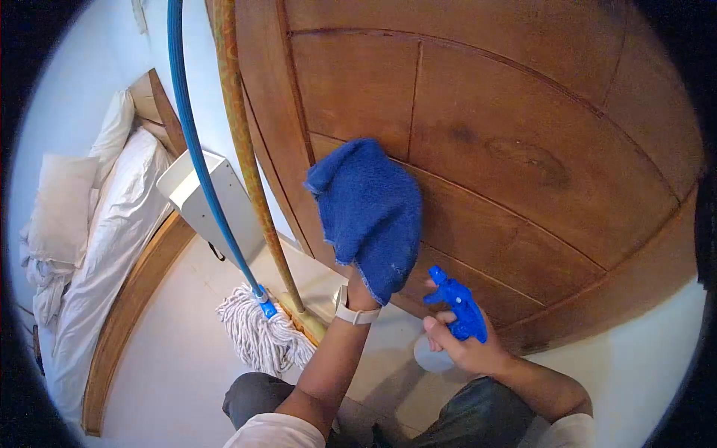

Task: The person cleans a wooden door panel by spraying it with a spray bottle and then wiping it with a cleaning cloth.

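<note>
A blue terry cloth (370, 213) drapes over my left hand (364, 290) and hides its fingers. With the cloth, that hand is up against the lower part of a brown wooden door (508, 142). A pale watch band circles the left wrist. My right hand (469, 351) is closed around the neck of a spray bottle (464, 308) with a blue trigger head. The bottle's translucent body shows below the hand, and its nozzle points up and left toward the door.
Left of the door stand a string mop (261, 332) with a blue handle and a broom (250, 149) with a patterned handle. Behind them is a white bin-like box (213, 198). Farther left, a wooden-framed bed (134, 321) holds white bedding and a pillow (66, 209).
</note>
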Motion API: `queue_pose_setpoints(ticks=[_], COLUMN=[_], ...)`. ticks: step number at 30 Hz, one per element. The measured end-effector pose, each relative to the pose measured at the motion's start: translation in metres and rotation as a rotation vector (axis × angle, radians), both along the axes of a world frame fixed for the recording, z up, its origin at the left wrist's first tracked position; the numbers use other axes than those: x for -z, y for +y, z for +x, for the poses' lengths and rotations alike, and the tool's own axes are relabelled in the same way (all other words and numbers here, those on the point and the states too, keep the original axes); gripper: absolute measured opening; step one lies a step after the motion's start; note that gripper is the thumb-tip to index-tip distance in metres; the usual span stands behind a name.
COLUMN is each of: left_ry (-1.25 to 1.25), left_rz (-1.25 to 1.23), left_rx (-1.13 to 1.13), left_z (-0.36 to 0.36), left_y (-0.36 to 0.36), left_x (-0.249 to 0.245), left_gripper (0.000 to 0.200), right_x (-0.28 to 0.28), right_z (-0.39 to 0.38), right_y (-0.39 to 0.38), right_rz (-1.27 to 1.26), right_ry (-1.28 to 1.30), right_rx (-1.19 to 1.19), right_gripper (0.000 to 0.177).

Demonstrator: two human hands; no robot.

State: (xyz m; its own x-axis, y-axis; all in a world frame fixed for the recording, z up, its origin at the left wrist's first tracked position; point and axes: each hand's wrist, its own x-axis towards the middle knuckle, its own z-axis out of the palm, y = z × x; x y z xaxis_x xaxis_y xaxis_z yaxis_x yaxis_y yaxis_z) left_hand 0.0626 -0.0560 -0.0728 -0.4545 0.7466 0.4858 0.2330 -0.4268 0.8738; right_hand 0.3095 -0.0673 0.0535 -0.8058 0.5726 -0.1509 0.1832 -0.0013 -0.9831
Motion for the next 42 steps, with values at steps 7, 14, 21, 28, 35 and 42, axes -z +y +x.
queue_pose_setpoints(ticks=[7,14,21,28,35,42], left_ry=[0.187,0.936,0.979,0.875,0.933,0.319], left_rz=[-0.03,0.034,-0.357,-0.489,-0.455,-0.548], left_rx=[-0.061,0.06,0.374,0.507,0.354,-0.331], left_z=[0.018,-0.001,0.015,0.012,-0.002,-0.031], left_y=[-0.06,-0.068,-0.104,-0.115,-0.112,-0.193], left_x=[-0.087,-0.111,-0.213,-0.219,-0.192,-0.201], left_gripper=[0.051,0.044,0.04,0.031,0.023,0.022], right_x=[0.009,0.011,0.049,0.032,0.032,0.016], right_z=[-0.004,-0.018,-0.026,-0.028,-0.024,-0.011], right_y=[0.009,-0.006,-0.006,-0.021,-0.015,-0.02], right_rz=[0.081,0.076,0.158,0.018,0.065,0.072], right_ry=[0.108,0.049,0.108,0.15,0.19,0.178], right_rx=[0.038,0.134,0.05,0.145,0.068,0.071], right_gripper=[0.063,0.035,0.022,0.028,0.022,0.018])
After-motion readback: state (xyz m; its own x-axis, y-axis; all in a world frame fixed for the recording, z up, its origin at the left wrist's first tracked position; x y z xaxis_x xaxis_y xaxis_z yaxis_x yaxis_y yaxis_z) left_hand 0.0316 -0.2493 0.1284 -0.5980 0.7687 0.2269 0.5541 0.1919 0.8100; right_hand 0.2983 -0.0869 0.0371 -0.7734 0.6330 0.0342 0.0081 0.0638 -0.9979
